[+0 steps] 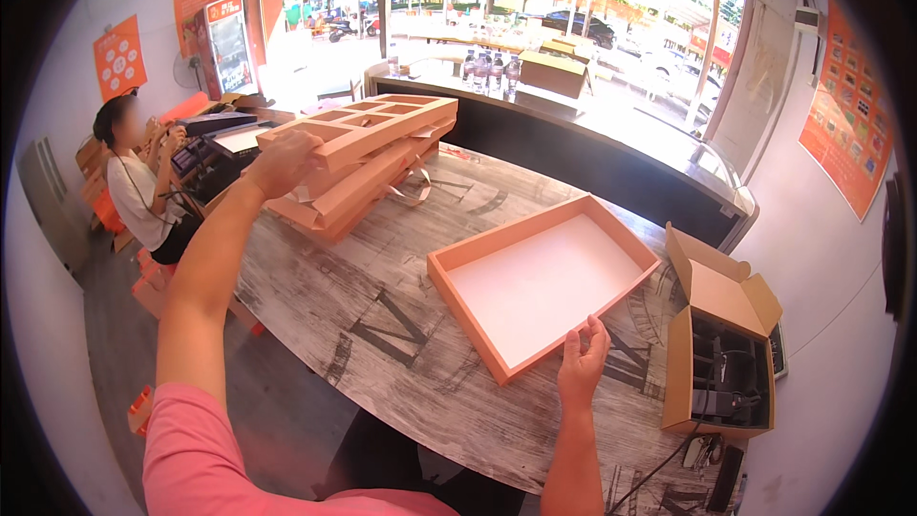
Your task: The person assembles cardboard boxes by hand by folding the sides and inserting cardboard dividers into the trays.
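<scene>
My left hand (287,164) reaches to the far left and grips the near corner of an orange divided tray (382,126) with several square compartments. That tray tops a stack of orange boxes (358,193), with a loose ribbon (413,189) at its right side. In front of me an orange box tray (465,333) with a white inside bottom lies open side up. By its near right wall is my right hand (581,368), thumb and fingers up and apart. The fingertips meet the wall's edge in the picture, though firm contact cannot be made out.
An open brown carton (680,373) with black items stands at the right, near a cable and a dark slim object (726,480). Water bottles (492,72) and a carton (554,75) sit on the counter beyond. A person (143,182) sits at the far left.
</scene>
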`<state>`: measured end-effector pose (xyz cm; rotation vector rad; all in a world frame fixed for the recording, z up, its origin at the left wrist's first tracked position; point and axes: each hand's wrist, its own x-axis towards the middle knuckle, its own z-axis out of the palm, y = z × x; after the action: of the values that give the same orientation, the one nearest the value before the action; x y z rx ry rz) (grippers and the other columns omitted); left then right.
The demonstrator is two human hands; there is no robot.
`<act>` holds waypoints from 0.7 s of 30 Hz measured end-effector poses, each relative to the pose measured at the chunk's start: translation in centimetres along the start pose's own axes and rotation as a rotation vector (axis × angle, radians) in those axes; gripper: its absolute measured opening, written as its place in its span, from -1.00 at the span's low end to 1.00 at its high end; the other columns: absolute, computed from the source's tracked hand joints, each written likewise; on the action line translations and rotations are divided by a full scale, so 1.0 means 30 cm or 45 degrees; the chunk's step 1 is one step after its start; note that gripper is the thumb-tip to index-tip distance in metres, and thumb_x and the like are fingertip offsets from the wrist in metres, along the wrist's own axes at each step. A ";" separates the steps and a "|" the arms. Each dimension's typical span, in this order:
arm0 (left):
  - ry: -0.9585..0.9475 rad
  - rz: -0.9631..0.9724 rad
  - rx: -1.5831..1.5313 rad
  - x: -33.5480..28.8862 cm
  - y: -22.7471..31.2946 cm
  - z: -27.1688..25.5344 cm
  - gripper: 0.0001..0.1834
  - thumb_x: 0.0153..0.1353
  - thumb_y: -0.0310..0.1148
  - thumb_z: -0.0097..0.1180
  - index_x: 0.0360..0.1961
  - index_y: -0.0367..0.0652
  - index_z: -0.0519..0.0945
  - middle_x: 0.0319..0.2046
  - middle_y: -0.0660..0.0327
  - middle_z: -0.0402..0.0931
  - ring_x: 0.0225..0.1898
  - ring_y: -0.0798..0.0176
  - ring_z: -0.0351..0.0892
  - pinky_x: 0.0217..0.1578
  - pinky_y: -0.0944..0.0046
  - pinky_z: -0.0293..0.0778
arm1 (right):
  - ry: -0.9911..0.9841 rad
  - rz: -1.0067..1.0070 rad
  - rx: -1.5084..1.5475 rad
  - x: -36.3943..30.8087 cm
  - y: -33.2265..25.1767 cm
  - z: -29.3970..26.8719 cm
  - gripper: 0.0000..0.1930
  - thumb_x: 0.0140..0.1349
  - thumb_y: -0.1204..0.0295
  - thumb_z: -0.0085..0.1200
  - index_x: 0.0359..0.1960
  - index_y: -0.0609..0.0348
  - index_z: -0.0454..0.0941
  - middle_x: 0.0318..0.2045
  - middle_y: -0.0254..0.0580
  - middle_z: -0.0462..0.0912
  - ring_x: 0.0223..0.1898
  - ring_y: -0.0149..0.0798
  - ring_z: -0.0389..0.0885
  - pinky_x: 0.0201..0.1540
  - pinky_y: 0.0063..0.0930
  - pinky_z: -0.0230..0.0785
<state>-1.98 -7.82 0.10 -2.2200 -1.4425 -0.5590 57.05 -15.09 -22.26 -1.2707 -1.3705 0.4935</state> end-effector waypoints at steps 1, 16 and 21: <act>-0.014 -0.012 -0.013 -0.012 -0.004 -0.002 -0.71 0.39 -0.32 0.21 0.08 -0.16 0.59 -0.01 0.02 0.61 0.12 -0.17 0.56 0.20 -0.07 0.43 | -0.009 -0.002 -0.009 -0.002 -0.003 0.000 -0.43 0.60 0.13 0.12 0.45 0.26 0.38 0.38 0.03 0.37 0.27 -0.09 0.47 0.25 -0.17 0.47; 0.460 0.003 -0.118 0.072 0.124 -0.062 -0.52 0.23 -0.41 0.20 0.21 -0.17 0.62 0.19 0.01 0.60 0.28 -0.12 0.55 0.34 0.00 0.44 | -0.011 -0.017 -0.048 -0.011 -0.029 -0.002 -0.43 0.60 0.16 0.13 0.47 0.25 0.37 0.41 0.01 0.36 0.32 -0.08 0.47 0.27 -0.18 0.46; 0.212 0.115 -0.438 0.139 0.525 0.034 -0.63 0.19 -0.36 0.40 0.03 -0.13 0.67 0.06 0.08 0.67 0.18 -0.05 0.63 0.22 -0.01 0.54 | -0.014 0.053 -0.041 -0.017 -0.036 -0.007 -0.44 0.60 0.18 0.12 0.47 0.23 0.35 0.44 0.00 0.33 0.37 -0.07 0.44 0.28 -0.17 0.47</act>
<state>14.19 -9.89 -0.59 -2.4132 -1.2287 -0.9988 56.69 -15.95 -21.49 -1.3269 -1.3681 0.5095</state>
